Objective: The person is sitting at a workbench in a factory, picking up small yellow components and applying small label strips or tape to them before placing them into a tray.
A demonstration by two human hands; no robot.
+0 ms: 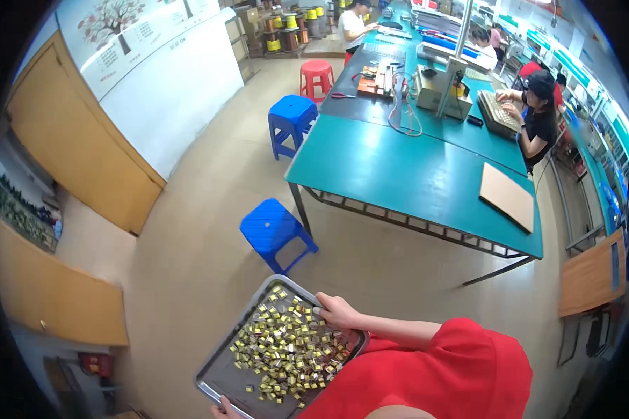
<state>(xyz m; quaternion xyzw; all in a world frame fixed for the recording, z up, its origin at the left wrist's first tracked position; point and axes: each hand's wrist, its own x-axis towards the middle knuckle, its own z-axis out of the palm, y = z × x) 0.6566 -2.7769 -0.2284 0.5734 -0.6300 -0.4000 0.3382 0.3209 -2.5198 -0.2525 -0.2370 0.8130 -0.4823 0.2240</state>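
A shallow grey metal tray (221, 375) is held in front of my body, tilted in the picture. Heaped in it lie many small block-shaped parts (286, 342) with yellow tops and silvery sides, which look like little transformers. My right hand (338, 311) grips the tray's far right rim, thumb over the edge. At the near left rim, my left hand (226, 409) clasps the tray; most of it falls outside the picture's lower edge.
A blue stool (272, 227) stands just beyond the tray, near the leg of a green-topped table (391, 167). A brown board (507, 197) lies on that table. More stools stand farther off. Across the table, a person in black (538, 115) works over a box. Wooden doors (77, 133) are at left.
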